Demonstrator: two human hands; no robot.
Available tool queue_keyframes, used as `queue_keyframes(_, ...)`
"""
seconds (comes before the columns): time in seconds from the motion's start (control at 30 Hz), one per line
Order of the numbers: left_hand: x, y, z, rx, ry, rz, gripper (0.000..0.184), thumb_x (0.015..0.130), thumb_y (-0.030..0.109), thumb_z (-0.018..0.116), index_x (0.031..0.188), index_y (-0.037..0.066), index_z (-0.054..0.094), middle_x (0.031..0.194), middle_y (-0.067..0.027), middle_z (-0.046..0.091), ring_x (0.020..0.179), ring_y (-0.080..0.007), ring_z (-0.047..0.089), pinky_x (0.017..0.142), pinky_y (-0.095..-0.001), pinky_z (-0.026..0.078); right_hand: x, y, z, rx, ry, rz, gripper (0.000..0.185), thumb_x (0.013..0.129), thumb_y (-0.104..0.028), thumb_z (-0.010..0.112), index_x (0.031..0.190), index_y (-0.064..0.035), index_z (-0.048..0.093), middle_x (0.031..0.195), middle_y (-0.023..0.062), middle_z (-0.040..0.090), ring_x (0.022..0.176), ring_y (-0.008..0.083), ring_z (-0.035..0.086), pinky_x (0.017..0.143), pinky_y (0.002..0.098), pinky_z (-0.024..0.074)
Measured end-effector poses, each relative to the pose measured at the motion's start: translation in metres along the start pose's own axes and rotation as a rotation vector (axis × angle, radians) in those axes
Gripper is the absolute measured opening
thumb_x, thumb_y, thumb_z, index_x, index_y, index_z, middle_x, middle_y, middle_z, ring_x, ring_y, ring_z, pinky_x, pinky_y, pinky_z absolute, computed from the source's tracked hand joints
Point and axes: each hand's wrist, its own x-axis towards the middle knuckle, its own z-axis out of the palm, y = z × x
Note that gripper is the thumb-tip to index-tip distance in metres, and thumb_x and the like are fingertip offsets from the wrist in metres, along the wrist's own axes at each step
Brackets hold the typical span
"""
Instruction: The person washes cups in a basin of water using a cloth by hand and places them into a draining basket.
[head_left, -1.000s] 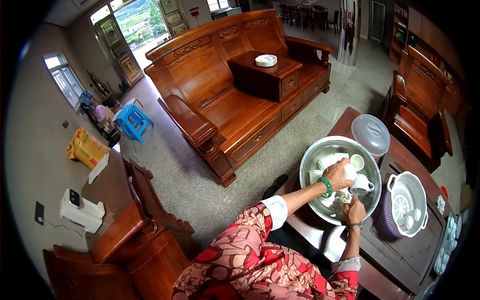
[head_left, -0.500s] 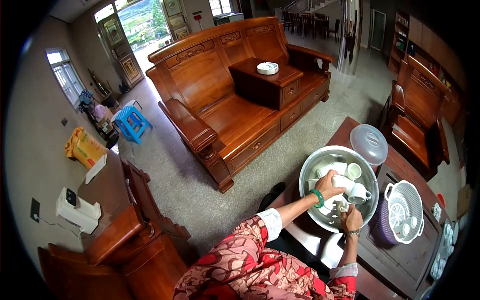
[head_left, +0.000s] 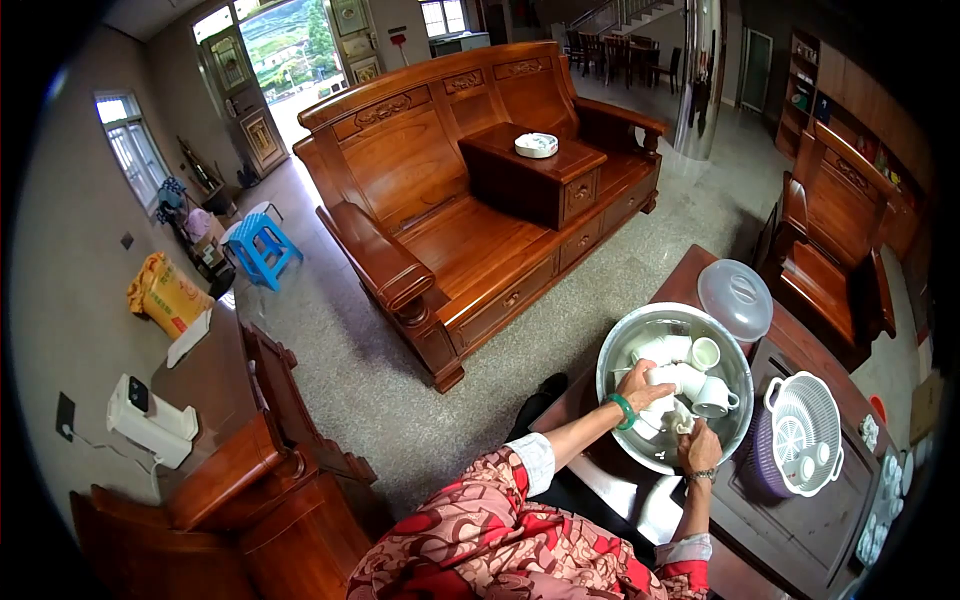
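A large metal basin (head_left: 606, 350) holds water and several white cups. My left hand (head_left: 634, 388), with a green bangle at the wrist, is inside it, fingers closed round a white cup (head_left: 660, 377). Close by on the right, my right hand (head_left: 699, 448) grips a pale, crumpled cloth (head_left: 683, 419) beside the cups. A white mug (head_left: 712, 396) with a handle lies tilted near the basin's right wall. Another cup (head_left: 704, 353) shows its open mouth behind it.
Right of the basin, a white strainer basket (head_left: 795, 393) with small cups sits in a purple one. A clear lid (head_left: 736, 298) lies behind the basin on the wooden table (head_left: 690, 270). Several white cups (head_left: 882, 520) stand at the far right. A wooden sofa (head_left: 480, 250) is ahead.
My left hand has shifted slightly left and down in the basin with the cup. My right hand stays low at the basin's near right side with the cloth. The whole view has tilted a little.
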Motion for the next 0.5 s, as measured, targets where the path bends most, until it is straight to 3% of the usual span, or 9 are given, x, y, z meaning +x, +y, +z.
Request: queue_keyframes(0.5,-0.008,-0.003,-0.002,-0.066,0.03,-0.111,0.085,0.054,0.051,0.078,0.116,0.003,0.045,0.105,-0.0147,0.056,0.095,-0.0216,0.054,0.081,-0.0327,0.044,-0.002,-0.001,0.0,-0.048,0.007,-0.021,0.02,0.069,-0.011,0.06,0.088,-0.0057,0.055,0.073,0.0168,0.06,0.073,0.0355,0.06,0.063,0.0448,0.0452)
